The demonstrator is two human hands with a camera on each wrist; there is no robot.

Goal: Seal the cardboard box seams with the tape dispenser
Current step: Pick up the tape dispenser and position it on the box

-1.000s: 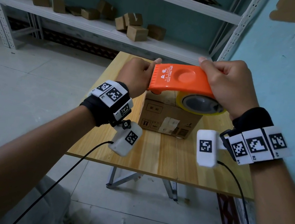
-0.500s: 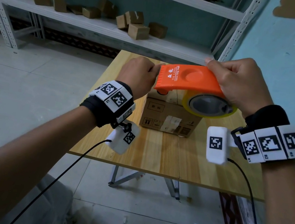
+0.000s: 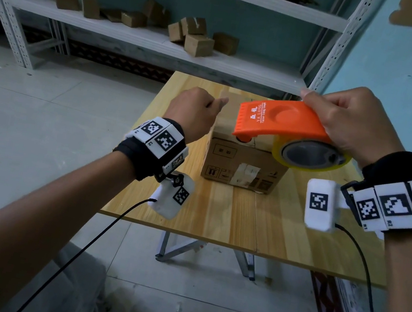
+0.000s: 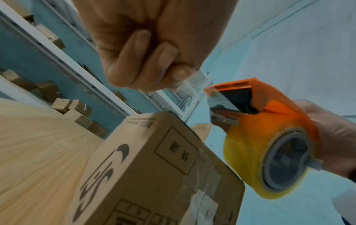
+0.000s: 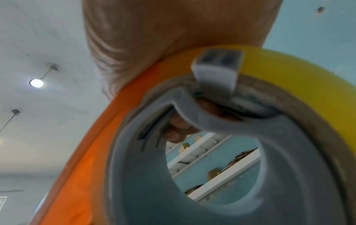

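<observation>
Cardboard box point(image 3: 242, 162): flaps closed, on desk point(image 3: 216, 217), contents unseen. Tape dispenser point(image 3: 281, 122): orange, yellow roll, just above box, right hand point(image 3: 351, 125) clasped over it. Left hand point(image 3: 193, 112): above box's left end; left wrist view alone shows it pinching the clear tape end point(image 4: 194, 77).

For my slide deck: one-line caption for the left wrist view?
Left hand pinches clear tape pulled from the orange tape dispenser above the cardboard box.
</observation>
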